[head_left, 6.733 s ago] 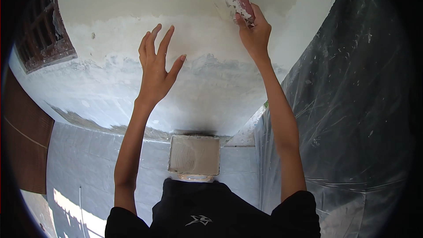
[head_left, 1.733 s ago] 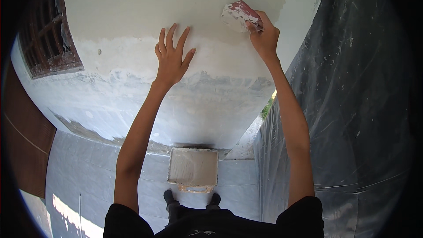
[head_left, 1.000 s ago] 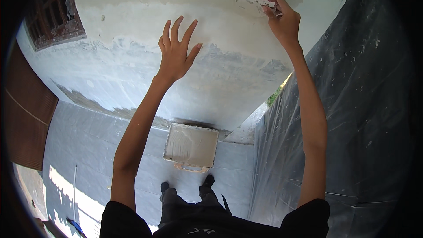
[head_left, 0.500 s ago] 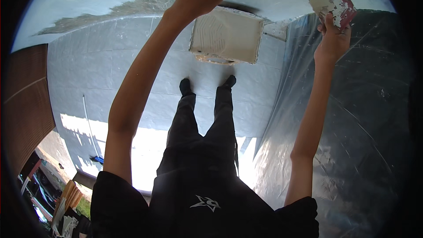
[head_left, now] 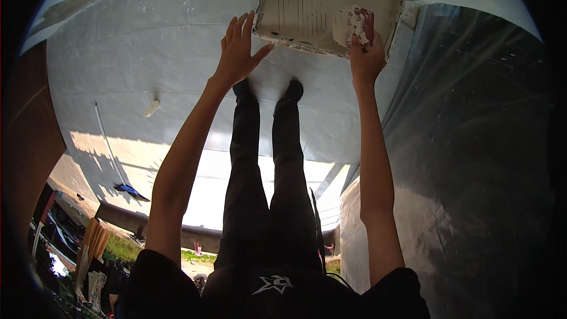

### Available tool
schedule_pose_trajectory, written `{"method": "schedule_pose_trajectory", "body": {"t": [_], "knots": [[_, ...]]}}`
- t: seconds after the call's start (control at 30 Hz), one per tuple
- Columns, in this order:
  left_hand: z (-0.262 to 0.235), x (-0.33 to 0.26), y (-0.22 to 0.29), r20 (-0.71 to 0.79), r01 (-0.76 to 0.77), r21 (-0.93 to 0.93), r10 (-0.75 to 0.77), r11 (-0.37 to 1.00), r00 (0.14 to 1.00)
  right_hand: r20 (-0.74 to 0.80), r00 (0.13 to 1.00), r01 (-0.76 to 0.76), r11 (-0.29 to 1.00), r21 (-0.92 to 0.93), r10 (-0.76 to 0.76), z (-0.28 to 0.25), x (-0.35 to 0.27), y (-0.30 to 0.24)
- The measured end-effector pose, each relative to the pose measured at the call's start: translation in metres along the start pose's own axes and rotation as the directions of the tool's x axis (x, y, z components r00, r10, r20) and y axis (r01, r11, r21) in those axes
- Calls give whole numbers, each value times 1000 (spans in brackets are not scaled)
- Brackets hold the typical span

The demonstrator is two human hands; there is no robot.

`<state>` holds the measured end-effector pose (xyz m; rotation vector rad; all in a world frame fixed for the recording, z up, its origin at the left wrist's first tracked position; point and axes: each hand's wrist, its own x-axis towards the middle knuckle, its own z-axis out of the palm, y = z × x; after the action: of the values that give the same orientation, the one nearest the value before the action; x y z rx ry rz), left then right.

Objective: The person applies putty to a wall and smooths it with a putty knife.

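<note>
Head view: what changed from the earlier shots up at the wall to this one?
Both arms dropped from the white plastered wall to the white rectangular paint tray on the floor. The right hand lowered its plaster-smeared red sponge into the tray; the open left hand reached the tray's edge. The sponge stayed gripped.

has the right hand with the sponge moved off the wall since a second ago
Yes. The right hand has come down from the white wall to the paint tray on the floor, pressing the paint-caked sponge into it.

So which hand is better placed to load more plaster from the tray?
Probably the right hand: it holds the plaster-coated sponge inside the tray. The left hand is open and empty beside the tray's edge.
</note>
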<state>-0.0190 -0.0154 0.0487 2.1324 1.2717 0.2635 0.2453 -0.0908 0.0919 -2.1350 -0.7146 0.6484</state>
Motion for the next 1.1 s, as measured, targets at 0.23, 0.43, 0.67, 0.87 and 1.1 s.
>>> {"method": "schedule_pose_trajectory", "body": {"t": [0.23,0.43,0.67,0.87,1.1], "knots": [[39,36,-14,6,-6,14,5,1000,1000,15,941,332,913,-239,-338,43,77,-6],[45,45,-16,1,-12,28,12,1000,1000,51,872,473,813,-340,-487,66,130,-2],[44,42,-24,-23,-36,30,37,999,999,107,834,529,729,-434,-541,84,138,-9],[45,44,-23,-34,-37,17,38,999,999,79,730,641,641,-422,-679,93,144,-3],[48,41,-27,-73,-67,31,69,997,995,202,741,645,596,-479,-640,93,132,-1]]}}
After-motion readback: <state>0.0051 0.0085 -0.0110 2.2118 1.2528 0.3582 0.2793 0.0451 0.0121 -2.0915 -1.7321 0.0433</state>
